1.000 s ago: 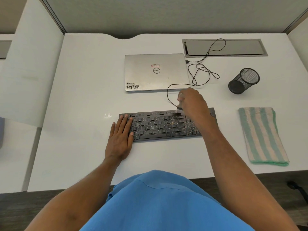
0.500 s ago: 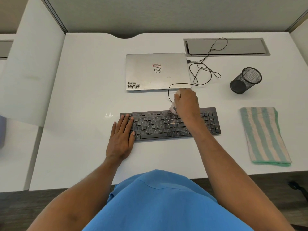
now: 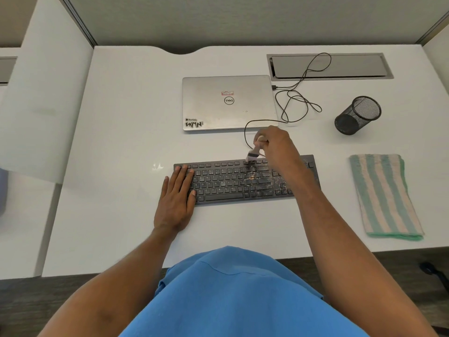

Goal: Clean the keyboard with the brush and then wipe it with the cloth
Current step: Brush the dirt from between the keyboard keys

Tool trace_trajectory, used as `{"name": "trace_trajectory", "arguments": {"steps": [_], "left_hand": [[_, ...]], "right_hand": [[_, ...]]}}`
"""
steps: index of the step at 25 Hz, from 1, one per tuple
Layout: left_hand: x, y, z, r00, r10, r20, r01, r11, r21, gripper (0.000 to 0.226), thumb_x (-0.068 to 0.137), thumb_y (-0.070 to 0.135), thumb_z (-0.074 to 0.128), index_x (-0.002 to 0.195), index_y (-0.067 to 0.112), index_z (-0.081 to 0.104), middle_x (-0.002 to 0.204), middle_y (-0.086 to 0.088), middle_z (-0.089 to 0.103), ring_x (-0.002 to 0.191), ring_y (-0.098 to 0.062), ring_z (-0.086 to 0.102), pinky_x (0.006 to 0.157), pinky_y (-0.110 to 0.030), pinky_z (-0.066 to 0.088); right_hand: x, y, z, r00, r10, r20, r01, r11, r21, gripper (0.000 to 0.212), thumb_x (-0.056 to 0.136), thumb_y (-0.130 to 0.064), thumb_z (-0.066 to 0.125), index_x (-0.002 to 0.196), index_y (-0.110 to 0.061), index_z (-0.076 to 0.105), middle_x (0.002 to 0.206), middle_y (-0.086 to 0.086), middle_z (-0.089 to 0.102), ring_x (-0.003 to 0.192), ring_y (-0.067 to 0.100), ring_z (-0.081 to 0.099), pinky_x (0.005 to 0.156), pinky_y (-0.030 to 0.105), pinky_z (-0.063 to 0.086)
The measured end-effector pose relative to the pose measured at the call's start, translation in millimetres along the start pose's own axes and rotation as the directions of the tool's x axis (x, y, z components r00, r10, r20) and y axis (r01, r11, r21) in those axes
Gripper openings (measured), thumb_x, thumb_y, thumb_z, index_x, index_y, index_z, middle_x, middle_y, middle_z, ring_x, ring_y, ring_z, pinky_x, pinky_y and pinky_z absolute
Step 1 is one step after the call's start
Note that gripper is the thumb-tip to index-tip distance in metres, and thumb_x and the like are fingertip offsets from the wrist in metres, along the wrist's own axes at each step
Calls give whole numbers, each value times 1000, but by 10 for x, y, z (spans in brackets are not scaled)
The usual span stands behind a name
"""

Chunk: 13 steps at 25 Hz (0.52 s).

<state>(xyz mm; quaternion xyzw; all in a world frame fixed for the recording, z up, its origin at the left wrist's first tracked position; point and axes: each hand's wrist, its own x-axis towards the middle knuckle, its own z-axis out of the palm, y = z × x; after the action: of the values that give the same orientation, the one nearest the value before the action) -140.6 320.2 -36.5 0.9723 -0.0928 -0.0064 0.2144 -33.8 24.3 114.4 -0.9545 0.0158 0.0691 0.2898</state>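
Note:
A black keyboard lies across the middle of the white desk, with pale crumbs scattered over its right half. My right hand grips a small pale-handled brush, whose dark bristles touch the top key row near the middle. My left hand rests flat on the keyboard's left end, fingers straight. A green and cream striped cloth lies folded to the right of the keyboard, untouched. My right forearm hides part of the keyboard's right side.
A shut silver laptop lies behind the keyboard, with a black cable looping from its right side. A black mesh pen cup lies tipped at the right. A metal cable hatch sits at the back right.
My right hand has carried the brush leftward along the keyboard and up to the top key row. The left hand has stayed in place.

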Motion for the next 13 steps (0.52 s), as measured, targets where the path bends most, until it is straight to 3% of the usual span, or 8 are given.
{"name": "trace_trajectory", "arguments": {"steps": [3,7,11,13], "left_hand": [[-2,-3,2,1000,-2,0,2,1000,-1,62,109,34,31,169,20,22,177,2,14,164,-13,2,133,-50,10],[1,-3,7,1000,-2,-3,2,1000,-7,62,109,34,31,169,21,23,177,2,15,164,-13,3,133,-50,10],[1,2,3,1000,0,-3,0,1000,-9,62,109,33,31,169,21,22,177,3,14,164,-13,2,133,-49,9],[0,1,-2,1000,-1,-3,1,1000,-7,62,109,33,31,169,21,22,177,3,13,164,-13,2,133,-49,10]], "right_hand": [[45,83,-77,999,12,-44,-16,996,-91,20,98,-5,50,104,-9,68,107,11,61,93,22,58,72,19,38],[67,-106,-19,999,32,-25,-31,999,36,18,99,4,49,98,-3,65,93,5,62,67,-9,61,50,2,38],[57,-181,120,998,11,64,-12,1000,16,18,93,8,54,97,1,70,102,13,69,92,20,69,53,1,36],[28,-133,80,998,38,51,-39,999,30,18,95,6,52,99,2,70,105,14,68,93,22,68,52,1,36]]}}
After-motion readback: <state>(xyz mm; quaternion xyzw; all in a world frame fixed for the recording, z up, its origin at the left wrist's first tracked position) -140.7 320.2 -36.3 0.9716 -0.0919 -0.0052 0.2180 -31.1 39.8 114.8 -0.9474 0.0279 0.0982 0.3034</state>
